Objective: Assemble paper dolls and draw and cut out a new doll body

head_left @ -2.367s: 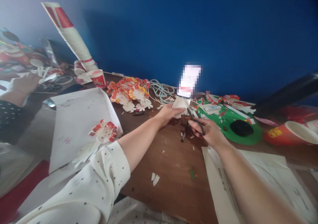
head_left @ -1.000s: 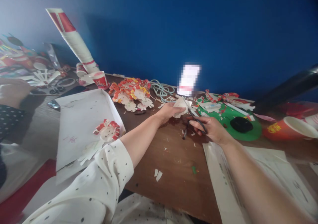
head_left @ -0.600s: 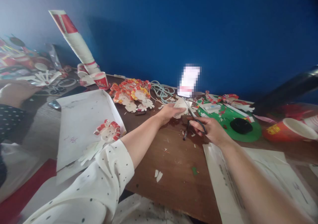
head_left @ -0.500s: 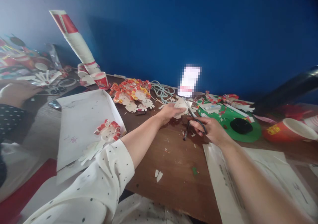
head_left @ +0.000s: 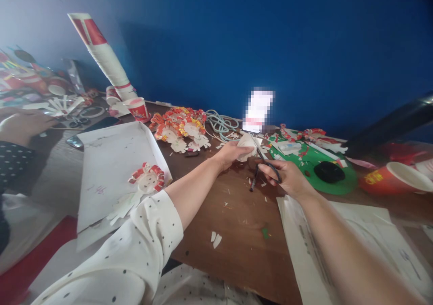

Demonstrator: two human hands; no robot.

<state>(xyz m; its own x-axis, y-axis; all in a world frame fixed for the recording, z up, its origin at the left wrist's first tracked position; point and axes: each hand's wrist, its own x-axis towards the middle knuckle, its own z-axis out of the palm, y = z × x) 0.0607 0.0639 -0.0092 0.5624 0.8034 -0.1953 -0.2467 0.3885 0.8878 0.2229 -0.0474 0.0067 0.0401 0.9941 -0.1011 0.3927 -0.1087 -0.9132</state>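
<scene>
A piece of white paper (head_left: 246, 143) is pinched in my left hand (head_left: 231, 154), over the far middle of the brown table. My right hand (head_left: 287, 175) grips black-handled scissors (head_left: 267, 161), their blades pointing up and left against the paper's right side. How far the blades are spread is hard to make out. Just below the scissors lies a dark pen (head_left: 252, 183). White paper scraps (head_left: 216, 239) are scattered on the table (head_left: 223, 260) nearer to me.
Paper figures with red and yellow curls (head_left: 182, 127) lie left of a coiled cord (head_left: 219, 123). A white box lid (head_left: 111, 160) holds another figure. At right are a green sheet (head_left: 345, 181) and a red paper cup (head_left: 389, 178). Another person's hand (head_left: 25, 124) is at far left.
Almost nothing differs. My two hands, the paper and the scissors keep nearly the same places. The other person's hand at the left has shifted slightly.
</scene>
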